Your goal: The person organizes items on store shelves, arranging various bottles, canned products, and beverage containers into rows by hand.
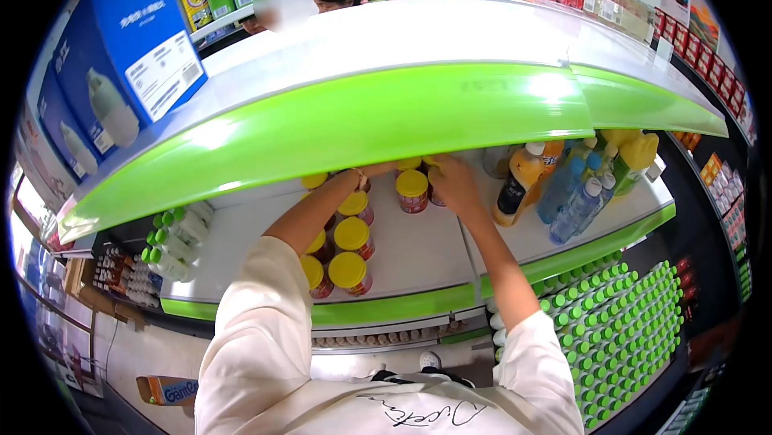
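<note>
My right hand (453, 181) is closed around a yellow-lidded jar (435, 195), mostly hidden by the hand. My left hand (379, 170) reaches under the green shelf edge towards another yellow lid (410, 163); its fingers are largely hidden, so its grip cannot be made out. In front of the hands stands an upright jar (412, 192) with a yellow lid and reddish body. More such jars (351, 239) are lined up in two rows by my left forearm, which covers some of them.
A green-edged upper shelf (346, 117) overhangs my hands. Orange drink bottles (519, 182) and clear blue bottles (575, 206) stand on the right. Green-capped bottles (173, 242) are on the left, with many more (615, 330) lower right. Blue boxes (133, 41) sit above.
</note>
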The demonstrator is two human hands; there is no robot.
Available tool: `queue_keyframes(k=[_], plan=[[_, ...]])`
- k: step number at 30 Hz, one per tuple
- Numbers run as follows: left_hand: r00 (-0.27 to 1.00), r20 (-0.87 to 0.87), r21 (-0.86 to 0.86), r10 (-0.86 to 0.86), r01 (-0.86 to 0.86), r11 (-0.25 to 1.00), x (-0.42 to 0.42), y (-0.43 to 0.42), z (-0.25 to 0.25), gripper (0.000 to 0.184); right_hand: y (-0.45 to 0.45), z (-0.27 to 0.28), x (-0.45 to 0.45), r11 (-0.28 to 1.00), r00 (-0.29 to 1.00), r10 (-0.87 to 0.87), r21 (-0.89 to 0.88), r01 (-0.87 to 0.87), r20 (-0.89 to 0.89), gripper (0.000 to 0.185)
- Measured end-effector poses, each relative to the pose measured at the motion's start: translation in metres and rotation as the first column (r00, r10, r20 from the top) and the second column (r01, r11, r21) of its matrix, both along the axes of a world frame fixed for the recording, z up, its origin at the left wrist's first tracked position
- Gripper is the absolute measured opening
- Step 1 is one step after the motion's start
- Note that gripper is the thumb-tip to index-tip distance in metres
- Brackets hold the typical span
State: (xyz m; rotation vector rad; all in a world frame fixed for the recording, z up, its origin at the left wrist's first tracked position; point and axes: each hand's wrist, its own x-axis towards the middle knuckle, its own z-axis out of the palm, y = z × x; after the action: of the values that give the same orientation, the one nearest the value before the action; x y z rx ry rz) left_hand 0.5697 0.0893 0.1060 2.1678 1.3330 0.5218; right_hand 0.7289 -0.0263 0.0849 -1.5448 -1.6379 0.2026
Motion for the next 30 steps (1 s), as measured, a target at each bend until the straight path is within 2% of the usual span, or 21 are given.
queue_keyframes(k=[1,4,5,7,22,24,26,27,28,29,30], plan=[[1.0,0.017,-0.048,0.017,-0.016,0.999,0.002,0.005,0.001,0.031,0.015,0.002,0.002,0.997,0.997,0.032,-0.076,-0.026,0.068,0.029],[1.0,-0.017,-0.05,0.014,-0.014,0.999,-0.006,0.01,0.005,0.031,0.066,-0.033,0.003,0.998,0.952,0.067,-0.018,-0.065,0.3,0.031],[0.999,-0.037,-0.038,0.005,-0.006,0.999,-0.013,0.01,0.007,0.031,0.067,-0.04,0.004,0.981,0.97,0.083,0.152,-0.12,0.229,0.028],[0.997,-0.075,-0.011,-0.01,0.009,1.0,-0.027,0.009,0.007,0.031,0.064,-0.038,0.004,0.968,0.975,0.099,0.209,-0.141,0.201,0.028],[0.965,-0.246,0.129,-0.085,0.12,0.984,-0.072,-0.007,0.019,0.032,0.056,-0.028,0.007,0.99,0.982,0.062,0.116,-0.083,0.18,0.03],[0.961,-0.262,0.212,-0.093,0.151,0.966,-0.074,-0.021,0.026,0.032,0.047,-0.025,0.007,0.991,0.985,0.063,0.105,-0.08,0.161,0.03],[0.962,-0.203,0.279,-0.181,0.234,0.931,-0.083,-0.077,0.056,0.032,0.026,-0.02,0.007,0.99,0.989,0.061,0.118,-0.078,0.135,0.03],[0.951,-0.166,0.243,-0.261,0.296,0.924,-0.093,-0.116,0.072,0.032,0.012,-0.017,0.007,0.988,0.991,0.063,0.133,-0.079,0.12,0.03],[0.919,-0.149,0.097,-0.366,0.382,0.919,-0.106,-0.154,0.086,0.032,-0.003,-0.015,0.008,0.985,0.992,0.063,0.152,-0.079,0.107,0.03],[0.855,-0.179,-0.199,-0.487,0.453,0.869,-0.125,-0.188,0.089,0.032,-0.018,-0.013,0.007,0.985,0.994,0.067,0.155,-0.08,0.088,0.03],[0.778,-0.199,-0.523,-0.596,0.43,0.736,-0.147,-0.216,0.083,0.032,-0.027,-0.014,0.005,0.984,0.994,0.072,0.157,-0.084,0.079,0.031]])
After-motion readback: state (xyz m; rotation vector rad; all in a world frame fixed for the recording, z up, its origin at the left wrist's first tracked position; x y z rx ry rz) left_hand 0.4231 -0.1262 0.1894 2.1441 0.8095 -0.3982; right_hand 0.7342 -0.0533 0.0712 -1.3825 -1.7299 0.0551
